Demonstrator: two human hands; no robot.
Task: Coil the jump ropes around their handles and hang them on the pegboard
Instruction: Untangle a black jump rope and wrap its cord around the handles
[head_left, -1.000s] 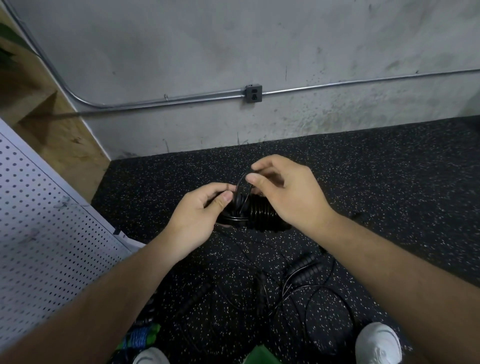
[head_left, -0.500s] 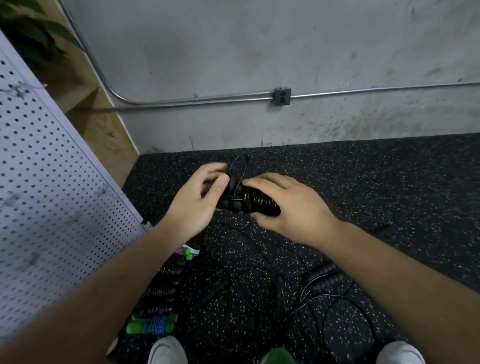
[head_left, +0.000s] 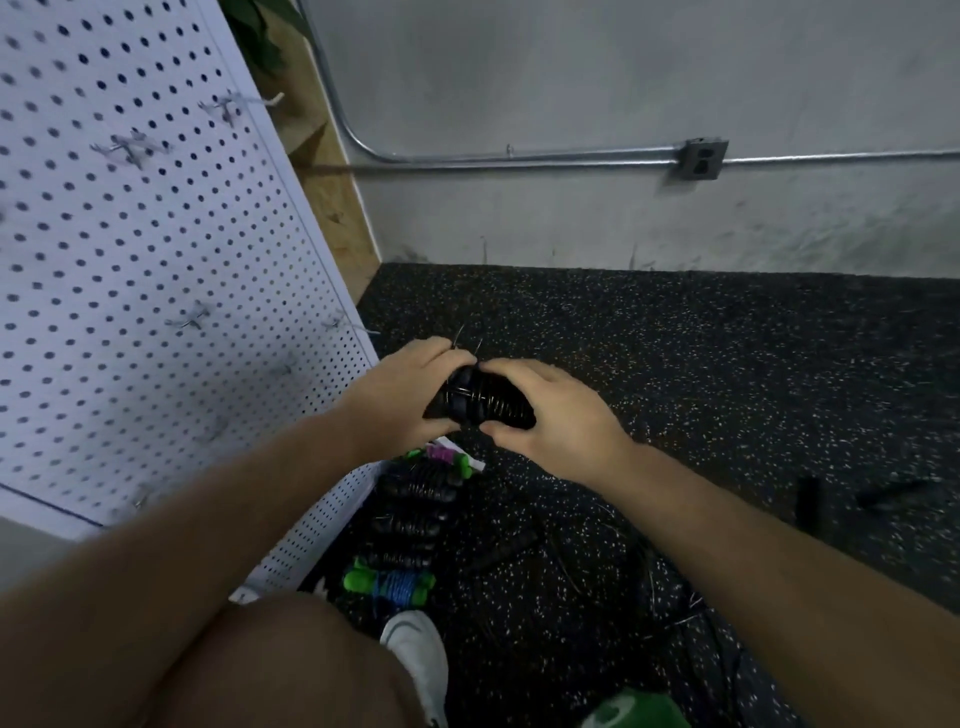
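Coiled black jump rope (head_left: 485, 402) gripped in both hands, just right of the pegboard (head_left: 130, 260).
My left hand (head_left: 410, 395) wraps the handle end and my right hand (head_left: 556, 415) curls over the wound cord. Thin cord ends poke up between them. Metal hooks (head_left: 130, 148) stick out of the pegboard. At its foot a row of coiled ropes (head_left: 410, 514) lies on the black speckled rubber floor (head_left: 675, 389), with a green-and-blue bundle (head_left: 389, 584) nearest my white shoe (head_left: 418, 654). Loose ropes (head_left: 597, 571) lie further right. Grey concrete wall (head_left: 571, 78) beyond the pegboard carries conduit (head_left: 519, 156) and an outlet box (head_left: 701, 158).
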